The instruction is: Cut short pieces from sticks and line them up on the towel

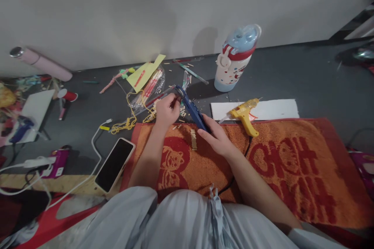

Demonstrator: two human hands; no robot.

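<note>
My right hand [216, 137] grips the long handle of a dark-blue hand cutter [193, 109], which slants up and to the left. Close beside the cutter's far end is my left hand [168, 109], its fingers curled together; whatever is between them is hidden. Short pale cut stick pieces [182, 114] lie scattered on the table under and around the tool. On the orange towel [210, 167], just left of my right hand, several of these pieces form a small ladder-like row [193, 140].
A yellow glue gun [244, 116] rests on a white board [277, 109] at right. Behind it stands a cartoon water bottle [233, 62]. Leftward are a bag of sticks [150, 87], yellow cord [124, 125], a phone [114, 164], a thread spool [68, 95] and a pink flask [43, 64].
</note>
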